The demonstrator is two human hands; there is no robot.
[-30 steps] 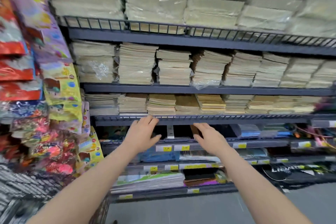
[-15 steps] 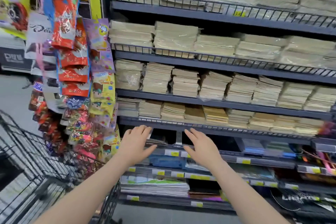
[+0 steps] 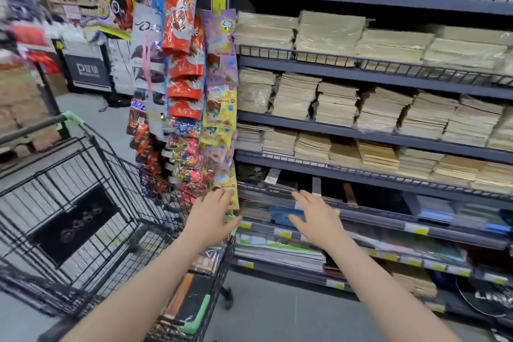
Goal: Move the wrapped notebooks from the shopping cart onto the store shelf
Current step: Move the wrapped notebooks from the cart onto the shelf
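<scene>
— While your left hand (image 3: 210, 216) and right hand (image 3: 313, 216) hover, are the fingers spread?
— Yes, both empty (2 hands). Notebooks (image 3: 191, 283) lie in the shopping cart (image 3: 83, 197), beside the shelf (image 3: 374, 176).

— Left background: aisle goods (image 3: 30, 36) smeared by blur, labels unreadable.

— Noted. Shopping cart (image 3: 91, 203)?

— Near corner cut off by the bottom edge; load under the left forearm mostly hidden, possibly flat packs, not confirmable.

— Store shelf (image 3: 374, 136)?

— Top tier and right end cropped by the frame. Dark bay (image 3: 372, 197) below the fourth board too shadowed to read. Price tags (image 3: 416, 228) too small to make out.

— Hanging snack bags (image 3: 183, 69)?

— Print largely illegible; lower bags blurred, partly behind the left hand (image 3: 212, 216).

— Both forearms?

— Cut off at the bottom edge.
</scene>
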